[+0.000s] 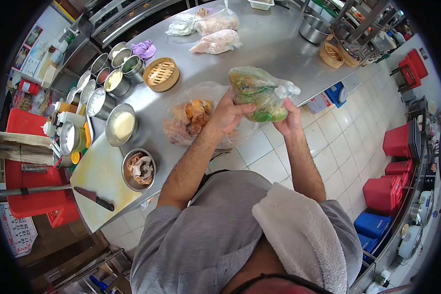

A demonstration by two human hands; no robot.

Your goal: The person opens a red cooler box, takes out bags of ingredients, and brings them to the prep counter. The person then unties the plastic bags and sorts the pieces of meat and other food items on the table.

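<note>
Two hands [230, 112] on one clear bag [257, 92]

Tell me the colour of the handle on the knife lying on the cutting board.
The knife handle is black, as the head view shows.

Table [274, 49] runs in front of the person and off to the left. Bag [257, 90] sits between left hand [228, 112] and right hand [290, 120], above the table's near edge. Second bag [196, 117] on table, left of and partly behind left hand. Steamer basket [161, 73] beyond that, cloth [143, 49] past it, tubs [124, 90] clustered to its left. Cutting board [105, 169] at the near left, knife [94, 198] on it, meat bowl [132, 154] at its right edge. More bags [215, 43] at the far side. Pot [306, 36] and small basket [330, 56] near table's right end. Bins [382, 193] far right, past the floor [330, 130].
</note>
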